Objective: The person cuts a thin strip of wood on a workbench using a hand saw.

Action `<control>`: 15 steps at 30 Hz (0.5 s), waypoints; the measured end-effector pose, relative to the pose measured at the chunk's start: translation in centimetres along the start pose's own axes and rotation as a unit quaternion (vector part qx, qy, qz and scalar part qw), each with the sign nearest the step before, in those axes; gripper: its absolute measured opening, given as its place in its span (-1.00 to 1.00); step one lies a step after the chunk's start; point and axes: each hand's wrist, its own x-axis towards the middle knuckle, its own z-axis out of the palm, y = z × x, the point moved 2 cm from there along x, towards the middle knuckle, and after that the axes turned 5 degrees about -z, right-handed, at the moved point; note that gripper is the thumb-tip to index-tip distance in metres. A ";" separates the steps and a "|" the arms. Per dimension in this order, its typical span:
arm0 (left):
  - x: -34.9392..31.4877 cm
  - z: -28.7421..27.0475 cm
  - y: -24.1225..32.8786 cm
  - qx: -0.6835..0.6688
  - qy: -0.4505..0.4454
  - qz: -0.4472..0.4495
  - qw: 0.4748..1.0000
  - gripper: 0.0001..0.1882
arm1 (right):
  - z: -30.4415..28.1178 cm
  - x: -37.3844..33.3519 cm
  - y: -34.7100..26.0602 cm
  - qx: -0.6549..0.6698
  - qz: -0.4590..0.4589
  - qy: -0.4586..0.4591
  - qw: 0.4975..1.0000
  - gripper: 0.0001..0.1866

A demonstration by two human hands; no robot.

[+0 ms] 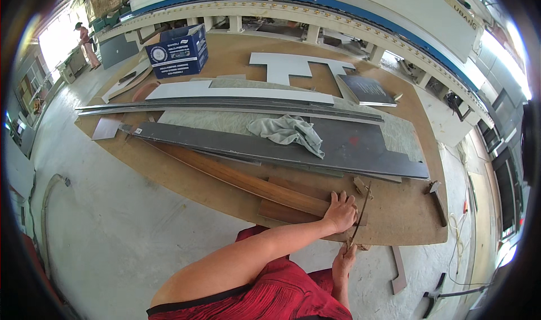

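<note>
My left hand (341, 212) grips the right end of a long brown wooden strip (242, 186), its fingers bent over the strip. A flat piece of brown board (276, 210) lies beneath that end. In my right hand (343, 261), just off the table's near edge, is the lower end of a long, thin, dark blade-like tool (362, 213). The tool slants upward close beside my left hand; its exact kind is unclear. A small wooden block (362, 187) sits near its tip.
Grey panels (225, 145) and a crumpled cloth (288, 133) cover the table's middle. A hammer (436, 199) lies at the right edge. Farther back are white cut boards (282, 66), a dark book-like slab (367, 90) and a blue box (177, 50). A large machine (315, 16) stands behind.
</note>
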 end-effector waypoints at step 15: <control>-0.1 -0.1 0.1 -0.004 0.008 0.000 1.000 -0.68 | -0.5 0.1 -1.2 -0.030 -0.002 -0.002 1.000 -0.83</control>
